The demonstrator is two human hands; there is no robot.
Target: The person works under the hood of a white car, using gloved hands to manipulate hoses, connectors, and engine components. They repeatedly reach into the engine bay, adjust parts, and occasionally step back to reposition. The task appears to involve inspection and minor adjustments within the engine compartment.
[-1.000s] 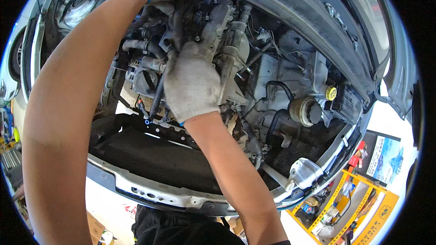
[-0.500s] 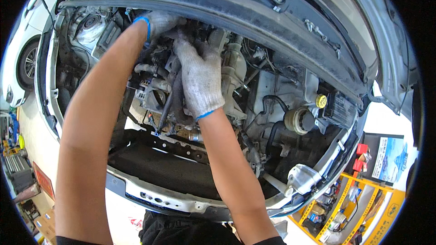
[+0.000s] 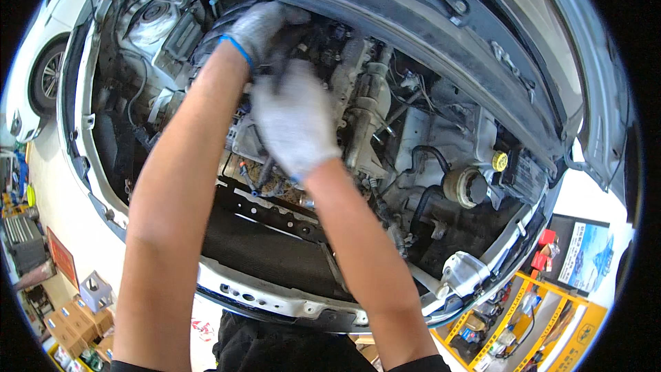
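My left hand, in a grey knit glove with blue cuff, reaches into the back of the engine bay among dark hoses and parts; its fingers are blurred and partly hidden. My right hand, also gloved, is just below and right of it over the engine, smeared by motion, at a dark part between the two hands. I cannot make out whether either grips it. Right of my hands are the metal engine cover and a cylindrical housing.
The raised hood is at right, near a round reservoir and yellow cap. The front crossmember spans below my arms. A yellow cart stands lower right; a white car, cardboard boxes and toolboxes are left.
My left arm has moved rightward in the view, its hand now closer to the middle. My right hand first reached up toward the left one, then came slightly lower and left. The view has shifted.
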